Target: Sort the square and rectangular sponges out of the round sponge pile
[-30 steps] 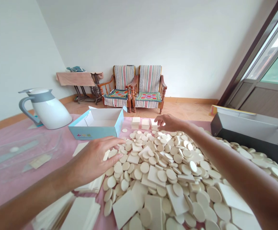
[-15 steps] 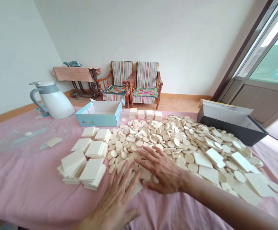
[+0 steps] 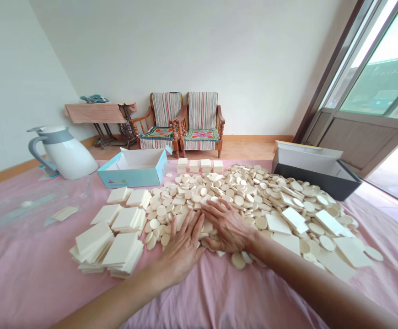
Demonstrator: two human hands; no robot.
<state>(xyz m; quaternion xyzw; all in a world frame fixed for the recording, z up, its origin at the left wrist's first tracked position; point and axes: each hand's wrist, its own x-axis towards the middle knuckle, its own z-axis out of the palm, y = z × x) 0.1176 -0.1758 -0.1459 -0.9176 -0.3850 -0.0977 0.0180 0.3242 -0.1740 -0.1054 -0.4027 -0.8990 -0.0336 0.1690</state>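
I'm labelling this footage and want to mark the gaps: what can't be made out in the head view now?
Head view:
- Part of the pile of pale pieces: covered by the left hand and right hand.
- The pile's lower layers: hidden by pieces on top.
- Floor of the black box: hidden by its near wall.
- Lettering on the blue box: too small and blurred to read fully.
- Door: cut off by the right edge.

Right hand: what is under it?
The right hand lies over the pile of pale pieces; some show around it, but those directly beneath are covered.
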